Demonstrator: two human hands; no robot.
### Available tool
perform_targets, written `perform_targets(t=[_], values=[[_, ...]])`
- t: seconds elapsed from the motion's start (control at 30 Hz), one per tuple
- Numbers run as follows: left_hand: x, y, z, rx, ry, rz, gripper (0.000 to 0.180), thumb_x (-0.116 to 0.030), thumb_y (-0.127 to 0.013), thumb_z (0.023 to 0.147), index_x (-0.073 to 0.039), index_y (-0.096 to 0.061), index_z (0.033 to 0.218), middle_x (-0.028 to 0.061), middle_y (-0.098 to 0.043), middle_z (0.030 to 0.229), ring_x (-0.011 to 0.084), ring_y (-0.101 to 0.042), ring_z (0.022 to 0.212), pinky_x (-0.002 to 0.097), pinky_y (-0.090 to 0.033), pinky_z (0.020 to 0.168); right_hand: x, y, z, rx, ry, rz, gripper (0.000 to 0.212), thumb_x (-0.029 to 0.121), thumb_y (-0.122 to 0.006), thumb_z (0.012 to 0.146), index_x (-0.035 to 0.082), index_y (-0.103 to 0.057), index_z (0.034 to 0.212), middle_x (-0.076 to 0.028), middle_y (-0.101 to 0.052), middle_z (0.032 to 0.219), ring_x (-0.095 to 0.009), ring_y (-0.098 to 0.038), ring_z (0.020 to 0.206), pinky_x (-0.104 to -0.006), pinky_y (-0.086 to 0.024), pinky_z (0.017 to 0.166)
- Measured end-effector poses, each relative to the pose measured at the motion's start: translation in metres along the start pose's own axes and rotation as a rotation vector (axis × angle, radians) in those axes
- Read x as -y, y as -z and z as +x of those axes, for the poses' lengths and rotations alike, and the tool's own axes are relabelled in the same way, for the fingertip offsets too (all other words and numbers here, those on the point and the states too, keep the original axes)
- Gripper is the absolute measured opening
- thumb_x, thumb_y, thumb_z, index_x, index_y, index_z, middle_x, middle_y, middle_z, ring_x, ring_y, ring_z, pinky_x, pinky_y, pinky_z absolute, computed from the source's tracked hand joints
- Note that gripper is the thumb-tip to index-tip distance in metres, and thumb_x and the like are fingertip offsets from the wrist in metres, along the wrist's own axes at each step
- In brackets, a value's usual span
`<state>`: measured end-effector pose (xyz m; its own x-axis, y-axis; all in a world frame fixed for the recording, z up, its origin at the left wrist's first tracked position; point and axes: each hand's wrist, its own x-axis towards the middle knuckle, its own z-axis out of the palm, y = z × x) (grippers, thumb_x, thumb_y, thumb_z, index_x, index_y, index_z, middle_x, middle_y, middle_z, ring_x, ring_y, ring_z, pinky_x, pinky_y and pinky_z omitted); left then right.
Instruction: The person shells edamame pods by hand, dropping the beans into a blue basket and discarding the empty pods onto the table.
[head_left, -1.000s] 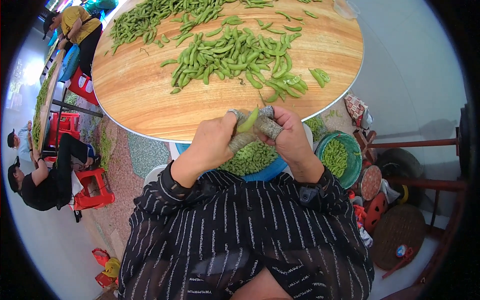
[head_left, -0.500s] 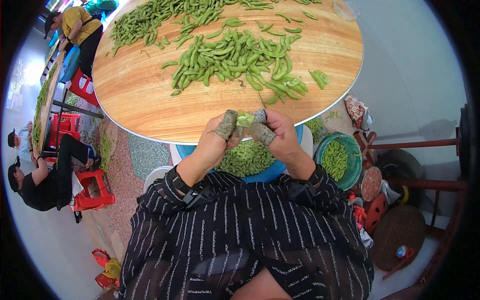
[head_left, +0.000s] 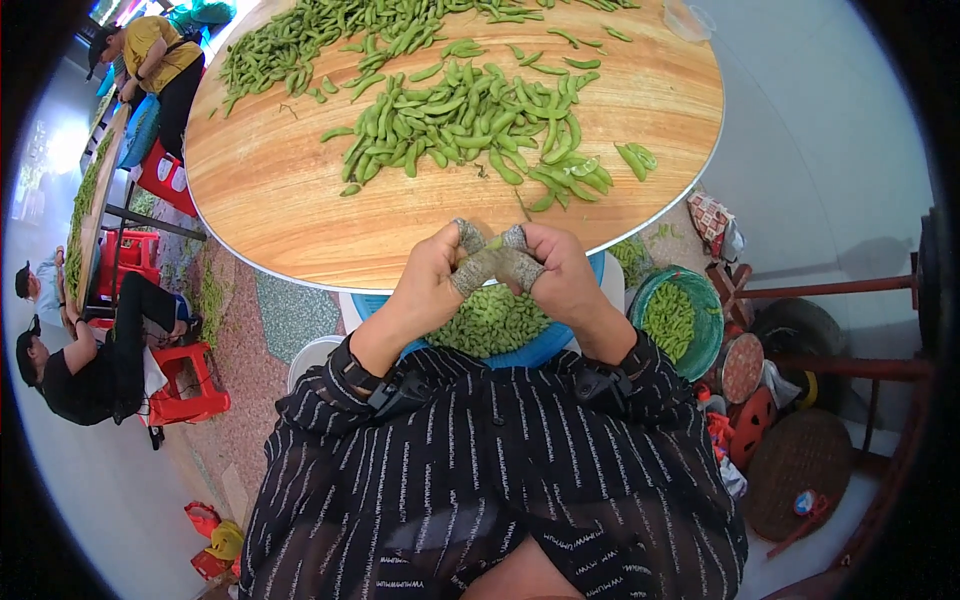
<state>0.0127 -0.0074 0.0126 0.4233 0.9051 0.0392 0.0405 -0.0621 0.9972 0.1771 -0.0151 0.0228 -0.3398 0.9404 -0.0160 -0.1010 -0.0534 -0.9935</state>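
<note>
My left hand (head_left: 425, 285) and my right hand (head_left: 565, 275) meet at the near edge of the round wooden table (head_left: 280, 205), with grey knitted covers on the thumbs and some fingertips. Both are closed on a green soybean pod (head_left: 494, 243), mostly hidden between the fingers. Below them, a blue basin (head_left: 530, 353) holds many shelled green soybeans (head_left: 487, 318). On the table lies a pile of whole pods (head_left: 460, 120), with a pair of pods (head_left: 636, 160) apart on the right.
A larger heap of pods (head_left: 310, 45) covers the far side. At right stand a green basket (head_left: 714, 325) of pods and a reddish wooden frame (head_left: 840, 288). A white bucket (head_left: 312, 352) is at my left. Other people (head_left: 75, 370) sit by red stools (head_left: 185, 385) at left.
The thumbs have pressed closer together, and the pale green pod that showed openly between them is now mostly covered. Both hands stay over the basin.
</note>
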Motion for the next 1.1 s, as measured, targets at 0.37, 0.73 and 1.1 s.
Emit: perform_targets(t=[0.37,0.73,1.1], values=[[-0.013,0.01,-0.003,0.008,0.109,0.126,0.01,-0.009,-0.052,0.081,0.0,-0.049,0.086,-0.001,-0.049,0.063,0.0082,-0.045,0.058,0.0224,-0.038,0.053,0.005,-0.002,0.003,0.058,-0.145,0.19,0.002,0.001,-0.053,0.075,0.001,-0.055,0.075,0.002,-0.051,0.06,-0.005,-0.044,0.053,-0.0199,-0.034,0.047],[-0.013,0.005,-0.009,-0.065,-0.1,0.326,0.01,-0.006,-0.055,0.079,0.0,-0.048,0.084,-0.0014,-0.047,0.062,0.006,-0.043,0.054,0.0192,-0.034,0.05,-0.014,-0.004,0.004,-0.009,0.169,-0.195,0.003,0.001,-0.054,0.073,0.0,-0.053,0.071,0.0,-0.052,0.06,-0.005,-0.043,0.055,-0.0223,-0.036,0.048],[-0.015,0.012,-0.008,0.014,0.221,-0.094,0.01,-0.012,-0.048,0.085,-0.003,-0.05,0.083,-0.0022,-0.046,0.06,0.0051,-0.041,0.052,0.0187,-0.032,0.047,0.0,-0.004,0.001,0.057,0.003,-0.03,0.003,0.002,-0.053,0.072,0.0,-0.051,0.072,-0.004,-0.049,0.057,-0.008,-0.042,0.052,-0.0243,-0.035,0.047]])
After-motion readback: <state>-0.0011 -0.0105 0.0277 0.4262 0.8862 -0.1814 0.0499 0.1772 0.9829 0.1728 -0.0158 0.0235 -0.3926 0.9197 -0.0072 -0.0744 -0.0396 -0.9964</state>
